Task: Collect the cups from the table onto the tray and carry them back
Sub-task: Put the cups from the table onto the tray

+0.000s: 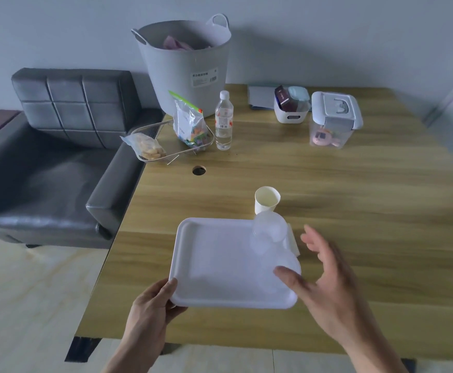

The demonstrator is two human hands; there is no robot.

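A white rectangular tray (214, 267) lies on the wooden table near its front edge. My left hand (150, 310) grips the tray's near left corner. A clear plastic cup (267, 234) stands on the tray's far right corner, blurred. A second clear cup (287, 270) seems to sit at the tray's right edge, faint and hard to make out. A white paper cup (267, 200) stands upright on the table just beyond the tray. My right hand (324, 281) hovers at the tray's right side, fingers spread, holding nothing.
Further back on the table (381, 200) are a water bottle (224, 121), a wire basket (166, 146) with snack bags, a large grey tub (185, 65), a small white bin (291, 109) and a lidded clear box (334, 119). A dark leather armchair (58, 157) stands to the left.
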